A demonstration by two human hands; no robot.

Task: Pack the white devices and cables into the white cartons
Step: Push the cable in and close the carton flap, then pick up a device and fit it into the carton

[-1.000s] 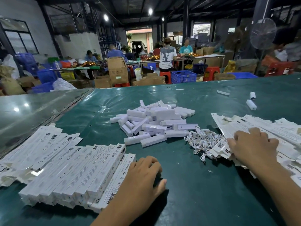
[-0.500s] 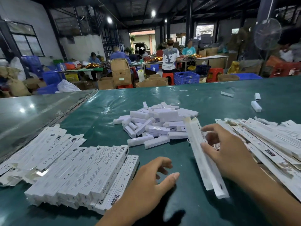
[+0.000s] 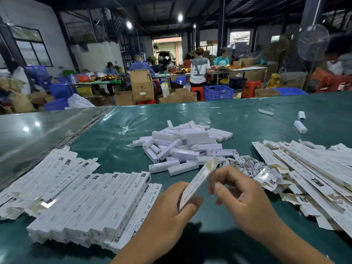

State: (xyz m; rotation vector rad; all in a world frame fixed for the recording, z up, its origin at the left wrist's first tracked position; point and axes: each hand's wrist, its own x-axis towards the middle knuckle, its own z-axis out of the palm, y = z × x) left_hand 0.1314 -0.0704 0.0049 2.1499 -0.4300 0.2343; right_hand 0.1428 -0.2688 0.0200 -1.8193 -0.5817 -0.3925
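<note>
A long white carton (image 3: 200, 178) is tilted up over the green table, my left hand (image 3: 171, 210) gripping its near end. My right hand (image 3: 242, 195) pinches the carton's side near the middle, fingers curled. The carton's far flap stands open. Behind it lies a heap of white devices (image 3: 182, 145). A tangle of white cables (image 3: 245, 164) sits just right of that heap. Flat cartons (image 3: 308, 168) are piled at the right. Rows of filled cartons (image 3: 91, 202) lie at the left.
The green table (image 3: 219, 115) carries a few stray white devices (image 3: 300, 126) at the far right. A second shiny table (image 3: 28, 130) adjoins on the left. Beyond the table edge, people sit among blue crates (image 3: 218, 92) and brown boxes (image 3: 142, 86).
My right hand took a flat carton from the right pile and carried it to the middle. My left hand rose off the table and took hold of its near end.
</note>
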